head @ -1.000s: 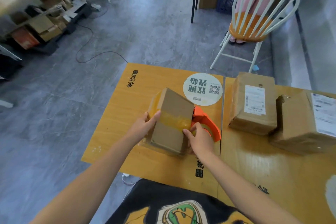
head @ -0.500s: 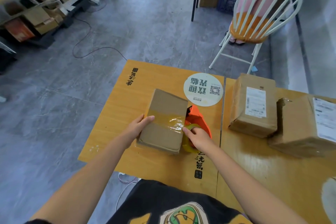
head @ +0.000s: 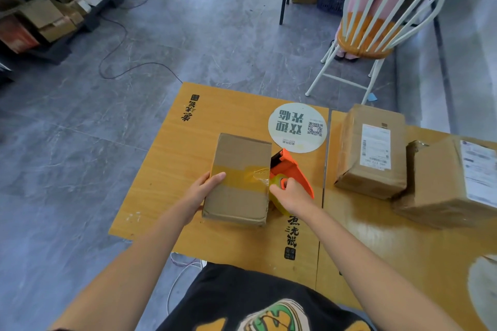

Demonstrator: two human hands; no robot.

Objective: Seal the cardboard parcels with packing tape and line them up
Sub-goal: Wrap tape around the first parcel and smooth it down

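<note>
head view, item one: cardboard parcel [head: 238, 188], lying flat on the orange desk [head: 172, 164] towards its near side, with a glossy band of packing tape [head: 242, 175] across its top face from the left edge to the right. the left hand [head: 200, 193] grasps the parcel's left edge, one digit laid on top at the tape's end and the rest going down the side out of sight. the right hand [head: 291, 195] has its fingers clenched round the orange tape dispenser [head: 295, 166], which touches the parcel's right side; the tape wrinkles where it runs over that edge, and we cannot tell whether it is cut. we judge the parcel light and fairly stiff, its corners a little crushed. we think it will slide on the smooth desk unless pinned. it is best held by the two long side faces, clear of the tape, which is sticky and creases readily. item two: a labelled parcel [head: 373, 153] and a larger parcel [head: 443, 185], touching each other on the adjoining desk to the right, well apart from the first. item three: a round printed sticker [head: 297, 127] just beyond the dispenser, and a white chair [head: 376, 21] on the floor beyond.
</note>
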